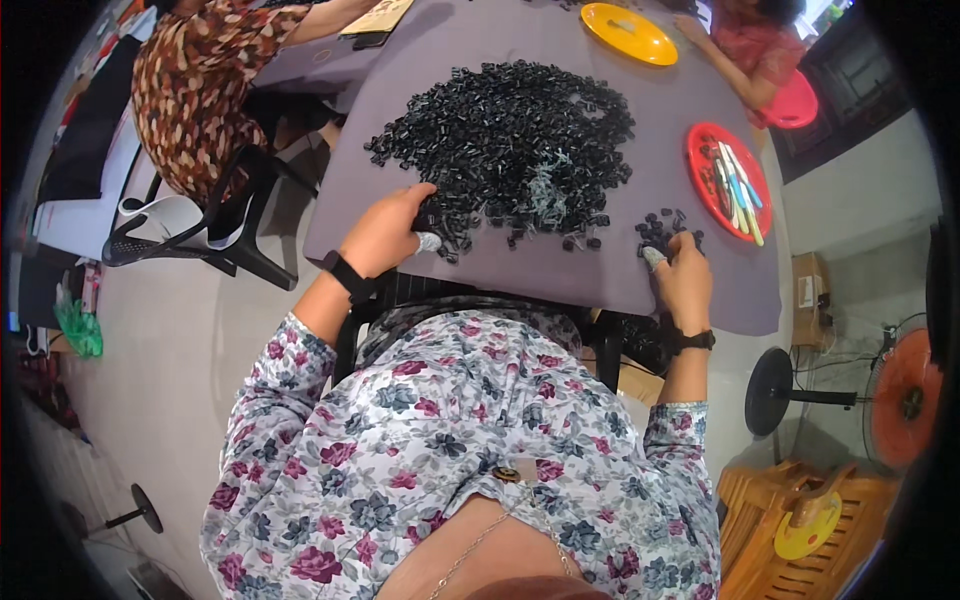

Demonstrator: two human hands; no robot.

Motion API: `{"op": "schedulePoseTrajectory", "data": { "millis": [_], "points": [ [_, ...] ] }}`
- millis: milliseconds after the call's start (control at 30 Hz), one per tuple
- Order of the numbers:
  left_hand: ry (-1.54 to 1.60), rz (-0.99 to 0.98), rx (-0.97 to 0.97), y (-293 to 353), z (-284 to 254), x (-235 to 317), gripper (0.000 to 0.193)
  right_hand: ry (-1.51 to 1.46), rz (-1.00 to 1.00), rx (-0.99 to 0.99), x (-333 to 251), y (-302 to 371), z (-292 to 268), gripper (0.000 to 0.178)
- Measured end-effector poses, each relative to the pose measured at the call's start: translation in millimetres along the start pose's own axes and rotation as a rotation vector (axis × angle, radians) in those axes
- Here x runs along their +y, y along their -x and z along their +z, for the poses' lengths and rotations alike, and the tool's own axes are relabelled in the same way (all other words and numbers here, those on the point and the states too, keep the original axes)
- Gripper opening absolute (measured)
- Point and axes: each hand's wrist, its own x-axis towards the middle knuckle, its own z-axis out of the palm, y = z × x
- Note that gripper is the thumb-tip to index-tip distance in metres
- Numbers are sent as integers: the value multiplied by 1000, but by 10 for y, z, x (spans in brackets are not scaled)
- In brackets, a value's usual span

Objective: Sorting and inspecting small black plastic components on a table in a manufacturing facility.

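A wide heap of small black plastic pieces [490,130] covers the middle of the purple-grey tablecloth [335,225]. My left hand [390,230] rests at the heap's near left edge, index finger and thumb apart with loose pieces beside them. A silvery grey wrap covers that thumb. Over to the right, my right hand [685,280] reaches into a small separate group of black pieces [655,220]; its wrapped thumb and index finger are apart. Small grey scraps [548,188] lie on the near right part of the heap.
A red plate [697,185] at the right holds several slim-handled tools and black bits. A yellow plate [630,33] lies at the far side. One person [195,90] sits far left, another [755,60] far right. A black chair [250,215] and a fan [905,400] flank the table.
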Motion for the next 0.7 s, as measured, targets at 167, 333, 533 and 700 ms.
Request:
{"op": "schedulePoseTrajectory", "data": {
  "millis": [167,333,533,700],
  "points": [
    [5,77,4,-204,128,5,58,-128,9,22,-107,65,-47,32],
    [12,78,-8,-393,193,49,56,-249,-41,-31,-432,166,-116,29],
    [85,122,56,-450,235,7,58,-371,-206,-116,-701,168,24,28],
    [128,45,69,-229,64,145,62,-360,-356,-116,-861,88,113,27]
  ]
}}
